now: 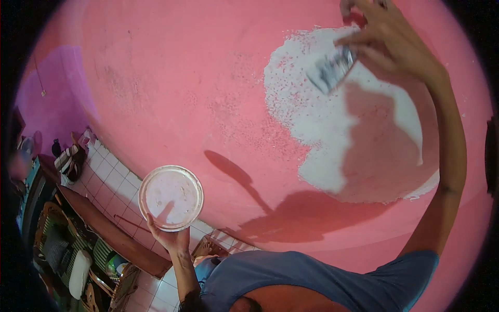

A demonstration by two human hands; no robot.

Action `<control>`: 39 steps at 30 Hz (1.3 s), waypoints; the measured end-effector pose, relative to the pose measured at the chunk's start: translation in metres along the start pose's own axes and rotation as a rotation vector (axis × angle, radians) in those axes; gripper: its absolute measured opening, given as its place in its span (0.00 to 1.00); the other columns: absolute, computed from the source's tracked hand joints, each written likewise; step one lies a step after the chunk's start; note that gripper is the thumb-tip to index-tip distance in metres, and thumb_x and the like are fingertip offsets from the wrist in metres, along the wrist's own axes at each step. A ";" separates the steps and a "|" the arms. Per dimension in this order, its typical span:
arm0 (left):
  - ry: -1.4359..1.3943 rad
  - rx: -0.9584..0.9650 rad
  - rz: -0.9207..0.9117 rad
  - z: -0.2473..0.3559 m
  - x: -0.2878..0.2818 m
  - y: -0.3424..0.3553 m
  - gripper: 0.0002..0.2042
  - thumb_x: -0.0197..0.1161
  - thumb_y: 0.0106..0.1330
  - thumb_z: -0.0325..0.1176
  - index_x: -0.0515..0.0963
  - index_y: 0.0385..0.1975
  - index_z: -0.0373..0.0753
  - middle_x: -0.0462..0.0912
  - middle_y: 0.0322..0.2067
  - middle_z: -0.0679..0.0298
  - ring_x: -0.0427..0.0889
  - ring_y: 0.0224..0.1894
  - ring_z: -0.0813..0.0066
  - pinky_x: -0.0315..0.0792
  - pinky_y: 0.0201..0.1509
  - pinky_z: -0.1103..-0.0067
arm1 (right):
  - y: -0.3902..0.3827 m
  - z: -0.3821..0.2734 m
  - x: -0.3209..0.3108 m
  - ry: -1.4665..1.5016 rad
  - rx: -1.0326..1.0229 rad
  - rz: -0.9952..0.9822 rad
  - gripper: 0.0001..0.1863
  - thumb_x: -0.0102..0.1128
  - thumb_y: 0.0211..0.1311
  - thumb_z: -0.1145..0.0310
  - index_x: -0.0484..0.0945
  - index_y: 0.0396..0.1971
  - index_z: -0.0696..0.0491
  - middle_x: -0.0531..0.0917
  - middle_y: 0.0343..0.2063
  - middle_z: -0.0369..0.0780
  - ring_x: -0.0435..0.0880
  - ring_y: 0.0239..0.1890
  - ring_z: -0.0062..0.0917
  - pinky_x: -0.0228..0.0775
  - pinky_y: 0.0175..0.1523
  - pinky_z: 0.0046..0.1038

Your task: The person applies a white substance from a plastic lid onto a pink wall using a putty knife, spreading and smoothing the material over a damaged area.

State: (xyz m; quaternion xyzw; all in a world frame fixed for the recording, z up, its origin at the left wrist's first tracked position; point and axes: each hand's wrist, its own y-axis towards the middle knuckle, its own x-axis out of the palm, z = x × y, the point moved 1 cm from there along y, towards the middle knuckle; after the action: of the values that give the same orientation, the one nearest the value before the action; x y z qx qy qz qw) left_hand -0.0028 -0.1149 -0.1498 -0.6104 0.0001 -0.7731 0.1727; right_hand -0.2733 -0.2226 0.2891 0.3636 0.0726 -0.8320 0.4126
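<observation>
My left hand (pixel 174 242) holds a round, shallow, plate-like lid (pixel 179 195) from below, its face smeared with pale residue. High on the right, my right hand (pixel 390 39) grips a flat silvery scraper (pixel 332 70), blurred by motion. The scraper is at the upper part of a large white patch (pixel 325 164) on the pink wall (pixel 171 78). Along the patch's left side the edge is ragged and speckled with pink. Shadows of my arm and the lid fall across the wall and the patch.
At lower left are a green-striped wooden chair (pixel 52 218), a brown wooden board-like edge (pixel 119 239) and a pale cushion-like object (pixel 79 273). Shoes (pixel 70 158) sit near the purple wall section (pixel 49 99). White floor tiles (pixel 106 169) run beside the wall.
</observation>
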 end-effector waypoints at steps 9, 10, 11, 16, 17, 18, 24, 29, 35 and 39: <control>0.006 -0.043 -0.010 -0.001 0.008 0.000 0.42 0.61 0.56 0.56 0.58 0.58 0.23 0.59 0.61 0.53 0.58 0.64 0.56 0.56 0.65 0.53 | 0.006 0.014 0.000 -0.036 -0.197 -0.336 0.10 0.53 0.59 0.61 0.82 0.30 0.48 0.70 0.33 0.35 0.61 0.35 0.25 0.56 0.43 0.29; 0.007 -0.039 -0.008 0.000 0.008 0.000 0.42 0.61 0.56 0.56 0.58 0.57 0.22 0.59 0.61 0.52 0.58 0.64 0.56 0.56 0.65 0.53 | 0.011 0.017 0.001 -0.010 -0.118 -0.267 0.09 0.55 0.57 0.61 0.80 0.31 0.49 0.70 0.33 0.34 0.61 0.35 0.25 0.56 0.42 0.29; 0.006 -0.031 -0.004 0.000 0.006 -0.001 0.42 0.61 0.56 0.56 0.58 0.57 0.22 0.59 0.61 0.52 0.58 0.64 0.56 0.56 0.65 0.53 | 0.016 0.018 0.002 0.018 -0.040 -0.198 0.09 0.57 0.55 0.61 0.77 0.32 0.49 0.70 0.33 0.34 0.61 0.35 0.25 0.56 0.41 0.29; 0.068 -0.001 0.002 -0.003 0.009 0.001 0.43 0.59 0.57 0.56 0.57 0.58 0.22 0.59 0.61 0.52 0.59 0.64 0.55 0.57 0.65 0.52 | 0.034 0.014 -0.025 0.107 0.322 -0.114 0.14 0.61 0.53 0.59 0.73 0.36 0.49 0.71 0.35 0.35 0.62 0.36 0.24 0.58 0.40 0.27; 0.070 0.001 0.001 -0.002 0.008 0.001 0.43 0.59 0.57 0.56 0.57 0.58 0.22 0.59 0.61 0.52 0.59 0.64 0.55 0.57 0.65 0.52 | 0.037 0.018 -0.027 0.143 0.380 -0.007 0.14 0.61 0.52 0.59 0.73 0.37 0.49 0.72 0.35 0.36 0.63 0.37 0.24 0.59 0.41 0.27; 0.049 -0.011 -0.002 -0.002 0.004 0.003 0.43 0.59 0.57 0.57 0.57 0.58 0.21 0.59 0.61 0.52 0.59 0.64 0.55 0.57 0.65 0.52 | 0.036 0.054 -0.016 0.034 0.189 0.161 0.15 0.62 0.53 0.57 0.74 0.36 0.49 0.73 0.36 0.36 0.64 0.38 0.25 0.60 0.44 0.26; 0.015 -0.005 0.024 0.006 0.005 -0.005 0.44 0.59 0.57 0.57 0.56 0.59 0.21 0.58 0.62 0.51 0.58 0.64 0.55 0.56 0.65 0.53 | 0.019 0.000 0.004 0.044 -0.055 -0.074 0.13 0.64 0.53 0.61 0.75 0.35 0.51 0.75 0.35 0.37 0.69 0.37 0.26 0.62 0.47 0.29; -0.011 -0.063 -0.010 0.003 0.001 0.003 0.44 0.59 0.56 0.58 0.57 0.59 0.22 0.58 0.62 0.52 0.58 0.65 0.56 0.55 0.66 0.54 | 0.015 -0.019 0.010 0.044 -0.185 -0.389 0.08 0.63 0.54 0.66 0.75 0.32 0.52 0.76 0.34 0.38 0.70 0.37 0.26 0.63 0.49 0.32; -0.020 -0.063 -0.008 -0.003 -0.002 0.008 0.44 0.60 0.56 0.57 0.56 0.60 0.23 0.59 0.61 0.53 0.58 0.65 0.56 0.55 0.66 0.54 | 0.027 -0.002 -0.018 0.058 0.231 -0.318 0.14 0.66 0.52 0.62 0.75 0.35 0.52 0.75 0.36 0.39 0.70 0.35 0.28 0.65 0.49 0.32; -0.029 0.065 0.080 0.012 -0.006 -0.007 0.43 0.61 0.56 0.56 0.56 0.59 0.23 0.59 0.62 0.53 0.58 0.64 0.56 0.56 0.66 0.54 | 0.057 0.051 0.011 0.214 0.038 0.124 0.16 0.66 0.51 0.61 0.75 0.37 0.51 0.74 0.36 0.38 0.68 0.37 0.26 0.66 0.46 0.30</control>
State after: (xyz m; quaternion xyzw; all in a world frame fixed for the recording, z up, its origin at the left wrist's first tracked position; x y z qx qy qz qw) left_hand 0.0080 -0.1043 -0.1513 -0.6151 -0.0030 -0.7562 0.2231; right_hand -0.2636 -0.2878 0.3285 0.4618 0.0776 -0.7627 0.4461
